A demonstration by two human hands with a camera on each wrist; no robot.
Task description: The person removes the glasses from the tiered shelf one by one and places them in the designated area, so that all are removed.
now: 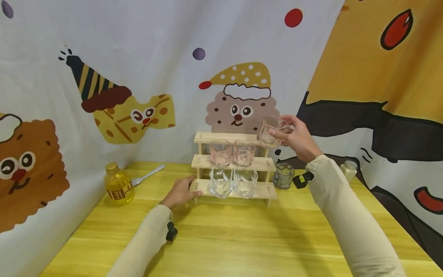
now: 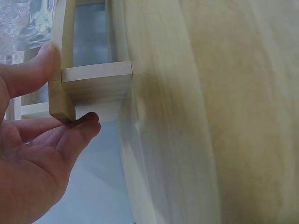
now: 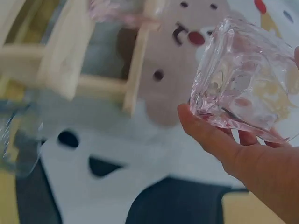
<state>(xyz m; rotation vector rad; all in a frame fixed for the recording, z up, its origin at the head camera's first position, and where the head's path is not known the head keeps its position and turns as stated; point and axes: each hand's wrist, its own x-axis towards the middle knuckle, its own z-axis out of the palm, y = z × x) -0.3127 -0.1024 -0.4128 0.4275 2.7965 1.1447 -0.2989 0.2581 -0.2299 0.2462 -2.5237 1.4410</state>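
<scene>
A three-step wooden rack stands on the table by the back cloth. My left hand grips the left end of its lowest step, thumb on top and fingers beneath, as the left wrist view shows. In my right hand is a pinkish faceted glass, held between thumb and fingers near the right end of the top step. Two pink glasses sit side by side on the middle step. Below them, two clear glasses occupy the lowest step.
Right of the rack stands a grey glass, with a pale-capped jar farther right, partly behind my sleeve. On the left are a bottle of yellow oil and a pale utensil. A printed cloth hangs behind the table.
</scene>
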